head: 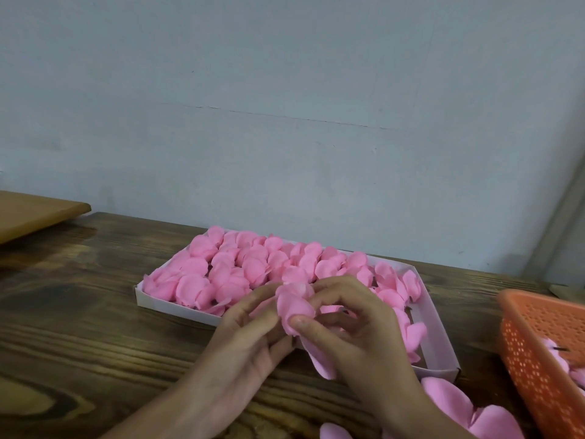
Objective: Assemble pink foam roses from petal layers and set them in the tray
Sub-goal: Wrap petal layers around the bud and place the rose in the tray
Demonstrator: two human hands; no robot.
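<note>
Left hand [250,337], right hand [357,337] — bare forearms [177,403] — short plain nails [299,320].

- Left hand [250,334], palm turned inward and fingers curled, pinches a soft pink foam rose [296,304] at its fingertips.
- Right hand [357,324], thumb pressed forward, grips it from the opposite side.
- Left forearm [177,407] and right forearm [408,403] converge from below.

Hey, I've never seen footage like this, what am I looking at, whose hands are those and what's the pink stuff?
No machine here: this is one picture from a camera worn on a person's head, looking down at their own hands. The left hand and right hand together hold a pink foam rose that is being assembled. Behind them, on the wooden table, a white tray is mostly filled with finished roses. Loose petal layers lie by the right wrist, beside an orange basket.
</note>
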